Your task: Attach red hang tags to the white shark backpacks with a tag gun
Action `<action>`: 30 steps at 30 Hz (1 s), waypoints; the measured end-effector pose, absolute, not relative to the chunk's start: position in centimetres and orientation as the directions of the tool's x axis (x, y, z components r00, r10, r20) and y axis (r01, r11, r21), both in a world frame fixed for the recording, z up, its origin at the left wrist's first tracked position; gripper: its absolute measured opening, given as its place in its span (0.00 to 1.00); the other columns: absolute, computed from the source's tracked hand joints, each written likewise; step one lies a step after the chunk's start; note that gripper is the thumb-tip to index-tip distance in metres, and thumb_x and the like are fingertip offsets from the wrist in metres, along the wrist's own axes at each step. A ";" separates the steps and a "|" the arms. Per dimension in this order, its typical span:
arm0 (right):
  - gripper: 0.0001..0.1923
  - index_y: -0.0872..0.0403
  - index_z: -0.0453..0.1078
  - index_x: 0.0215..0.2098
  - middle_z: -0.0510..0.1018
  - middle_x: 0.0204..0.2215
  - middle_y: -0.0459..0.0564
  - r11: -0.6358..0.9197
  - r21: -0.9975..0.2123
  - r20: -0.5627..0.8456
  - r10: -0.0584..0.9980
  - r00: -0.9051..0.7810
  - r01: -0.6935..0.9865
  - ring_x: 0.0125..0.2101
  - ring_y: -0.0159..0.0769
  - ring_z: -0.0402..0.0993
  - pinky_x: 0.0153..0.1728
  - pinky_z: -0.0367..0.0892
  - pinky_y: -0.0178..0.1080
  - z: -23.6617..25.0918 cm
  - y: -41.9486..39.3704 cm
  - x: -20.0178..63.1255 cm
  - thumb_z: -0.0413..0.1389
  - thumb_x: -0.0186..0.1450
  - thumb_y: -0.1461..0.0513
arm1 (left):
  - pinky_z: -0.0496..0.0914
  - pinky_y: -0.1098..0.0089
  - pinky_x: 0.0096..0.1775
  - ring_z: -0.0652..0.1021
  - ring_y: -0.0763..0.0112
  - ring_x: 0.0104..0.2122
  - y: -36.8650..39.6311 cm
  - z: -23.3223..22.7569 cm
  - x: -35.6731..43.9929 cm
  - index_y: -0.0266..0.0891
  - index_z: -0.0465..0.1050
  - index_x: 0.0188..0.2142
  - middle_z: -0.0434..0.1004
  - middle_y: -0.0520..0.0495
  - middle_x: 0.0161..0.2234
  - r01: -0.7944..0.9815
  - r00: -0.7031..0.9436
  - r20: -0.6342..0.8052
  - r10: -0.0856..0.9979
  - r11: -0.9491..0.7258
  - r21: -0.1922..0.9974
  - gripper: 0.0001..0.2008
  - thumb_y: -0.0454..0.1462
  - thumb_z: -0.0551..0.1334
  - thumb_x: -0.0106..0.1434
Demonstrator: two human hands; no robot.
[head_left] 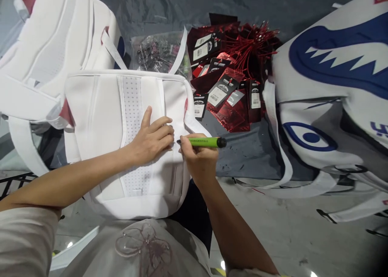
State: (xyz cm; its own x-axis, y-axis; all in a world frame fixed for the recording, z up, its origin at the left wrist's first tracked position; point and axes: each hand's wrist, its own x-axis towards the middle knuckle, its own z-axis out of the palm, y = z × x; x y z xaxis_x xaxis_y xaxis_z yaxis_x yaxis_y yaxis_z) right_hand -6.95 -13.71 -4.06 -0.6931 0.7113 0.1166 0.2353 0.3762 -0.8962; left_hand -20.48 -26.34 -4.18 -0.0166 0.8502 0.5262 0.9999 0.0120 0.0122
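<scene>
White padded fabric fills the middle of the view: a white backpack (pixel 100 119) lies flat with its back panel up, just in front of the person, its perforated centre strip (pixel 131 107) running top to bottom. The left hand (pixel 153 137) rests palm-down on that panel with fingers loosely curled, pressing the fabric and grasping nothing. The right hand (pixel 198 156) is closed around a green tool (pixel 206 142), shaped like a pen or small awl, held sideways with its dark tip touching the bag's right-hand part, just beside the left fingertips; what the tip does to the fabric is too small to tell. A second white backpack (pixel 51 43) lies behind and to the left, partly tucked under the first one's upper edge. To the right, on the dark cloth (pixel 251 156), sits a heap of red foil hang tags (pixel 230 87) with black-and-white labels and red strings, and behind the bag a clear plastic packet (pixel 157 53) of small parts. Further right lies a white bag printed with a blue shark mouth and eye (pixel 333 87), its straps trailing onto the pale floor (pixel 297 236)
</scene>
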 end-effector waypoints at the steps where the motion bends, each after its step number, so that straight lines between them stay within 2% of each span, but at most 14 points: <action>1: 0.15 0.54 0.70 0.27 0.73 0.17 0.43 0.361 -0.906 0.111 0.706 -0.700 0.221 0.18 0.32 0.70 0.23 0.64 0.34 -4.3 -13.7 -7.0 0.57 0.66 0.52 | 0.36 0.42 0.69 0.68 0.64 0.57 -26.5 -4.2 -20.4 0.41 0.67 0.35 0.76 0.52 0.40 1.000 -0.008 0.521 0.854 0.012 -0.004 0.05 0.37 0.57 0.70; 4: 0.17 0.54 0.71 0.29 0.74 0.18 0.44 0.337 -0.926 0.116 0.681 -0.723 0.169 0.18 0.32 0.71 0.22 0.64 0.33 -4.8 -13.6 -7.1 0.56 0.66 0.50 | 0.37 0.38 0.67 0.68 0.61 0.56 -26.4 -3.4 -21.0 0.40 0.69 0.36 0.76 0.50 0.41 0.999 -0.018 0.434 0.901 0.036 -0.034 0.04 0.37 0.59 0.69; 6: 0.18 0.55 0.71 0.26 0.73 0.16 0.44 0.377 -0.910 0.131 0.659 -0.740 0.174 0.18 0.33 0.71 0.22 0.63 0.33 -4.7 -13.6 -6.9 0.57 0.65 0.50 | 0.47 0.37 0.64 0.70 0.58 0.53 -25.7 -1.7 -22.2 0.39 0.71 0.36 0.77 0.47 0.41 0.999 0.007 0.274 0.962 0.005 -0.042 0.06 0.40 0.63 0.66; 8: 0.18 0.55 0.70 0.23 0.71 0.14 0.43 0.391 -0.902 0.128 0.650 -0.749 0.185 0.17 0.33 0.71 0.22 0.63 0.33 -4.5 -13.7 -6.3 0.58 0.64 0.51 | 0.55 0.42 0.60 0.73 0.56 0.49 -24.6 0.8 -23.9 0.39 0.73 0.37 0.78 0.46 0.40 0.995 0.070 0.069 0.995 -0.065 -0.078 0.11 0.43 0.67 0.61; 10: 0.16 0.56 0.73 0.31 0.75 0.18 0.44 0.308 -0.945 0.136 0.673 -0.727 0.109 0.19 0.33 0.73 0.22 0.67 0.33 -4.3 -14.3 -5.5 0.58 0.64 0.51 | 0.57 0.47 0.59 0.74 0.56 0.47 -23.6 3.5 -25.2 0.40 0.75 0.38 0.79 0.46 0.38 0.979 0.099 -0.096 0.990 -0.115 -0.170 0.15 0.46 0.70 0.57; 12: 0.18 0.56 0.73 0.46 0.81 0.31 0.49 0.270 -0.962 0.225 0.682 -0.695 -0.047 0.28 0.35 0.79 0.30 0.73 0.36 -4.2 -15.2 -4.8 0.58 0.66 0.51 | 0.60 0.52 0.57 0.75 0.57 0.45 -23.1 6.0 -25.4 0.40 0.76 0.36 0.80 0.46 0.35 0.953 0.075 -0.166 0.983 -0.120 -0.279 0.14 0.46 0.70 0.55; 14: 0.19 0.53 0.71 0.54 0.82 0.43 0.53 0.388 -0.907 0.398 0.659 -0.638 -0.165 0.40 0.38 0.80 0.43 0.75 0.42 -3.7 -16.4 -4.5 0.55 0.69 0.53 | 0.65 0.57 0.51 0.76 0.58 0.41 -23.6 8.5 -23.9 0.39 0.76 0.32 0.80 0.46 0.32 0.936 0.067 -0.154 0.986 -0.116 -0.333 0.12 0.45 0.70 0.56; 16: 0.17 0.52 0.70 0.56 0.80 0.46 0.54 0.588 -0.784 0.592 0.614 -0.523 -0.198 0.47 0.41 0.78 0.52 0.72 0.47 -2.1 -17.8 -4.2 0.53 0.71 0.56 | 0.67 0.60 0.45 0.77 0.60 0.38 -25.3 11.3 -21.2 0.38 0.75 0.29 0.78 0.46 0.29 0.931 0.073 -0.075 0.994 -0.095 -0.353 0.13 0.45 0.69 0.57; 18: 0.16 0.51 0.68 0.57 0.81 0.45 0.53 0.748 -0.631 0.753 0.527 -0.394 -0.207 0.47 0.41 0.78 0.52 0.71 0.48 1.0 -19.1 -3.6 0.53 0.72 0.59 | 0.69 0.59 0.43 0.77 0.60 0.36 -27.7 14.9 -18.0 0.37 0.74 0.28 0.75 0.48 0.27 0.918 0.066 0.031 0.997 -0.049 -0.393 0.16 0.48 0.67 0.59; 21: 0.18 0.47 0.66 0.59 0.80 0.46 0.51 0.876 -0.384 0.907 0.299 -0.297 -0.292 0.46 0.41 0.78 0.50 0.71 0.46 7.3 -20.6 -1.8 0.55 0.71 0.64 | 0.70 0.55 0.42 0.79 0.61 0.35 -31.8 20.5 -13.3 0.34 0.75 0.31 0.68 0.52 0.24 0.887 -0.048 0.219 0.975 0.142 -0.439 0.23 0.52 0.56 0.66; 23: 0.19 0.45 0.67 0.57 0.80 0.46 0.48 0.890 -0.304 0.923 0.187 -0.335 -0.340 0.46 0.40 0.77 0.51 0.70 0.45 10.8 -21.3 -0.4 0.56 0.70 0.66 | 0.71 0.57 0.37 0.79 0.61 0.31 -34.5 22.5 -10.7 0.35 0.75 0.32 0.65 0.52 0.23 0.873 -0.156 0.339 0.928 0.290 -0.392 0.25 0.52 0.50 0.69; 26: 0.18 0.44 0.68 0.55 0.80 0.41 0.47 0.870 -0.212 0.922 0.026 -0.387 -0.445 0.39 0.38 0.77 0.46 0.69 0.45 11.3 -22.2 0.4 0.58 0.68 0.66 | 0.66 0.67 0.25 0.76 0.66 0.23 -37.9 20.5 -8.7 0.37 0.73 0.31 0.70 0.50 0.22 0.910 -0.267 0.381 0.885 0.362 -0.203 0.21 0.52 0.56 0.68; 28: 0.18 0.47 0.67 0.55 0.80 0.38 0.48 0.820 -0.186 0.908 -0.067 -0.414 -0.541 0.35 0.38 0.76 0.42 0.69 0.44 8.0 -22.4 -0.4 0.58 0.67 0.66 | 0.63 0.67 0.22 0.76 0.65 0.22 -39.3 16.1 -9.3 0.38 0.71 0.30 0.74 0.48 0.23 0.928 -0.338 0.292 0.895 0.368 -0.054 0.20 0.53 0.61 0.65; 30: 0.16 0.49 0.68 0.53 0.79 0.36 0.49 0.773 -0.275 0.858 -0.071 -0.508 -0.572 0.35 0.38 0.77 0.39 0.69 0.42 3.3 -22.3 -1.9 0.56 0.68 0.67 | 0.64 0.67 0.24 0.78 0.63 0.25 -39.8 11.1 -11.4 0.38 0.72 0.30 0.77 0.48 0.24 0.920 -0.391 0.136 0.910 0.388 0.052 0.20 0.53 0.62 0.65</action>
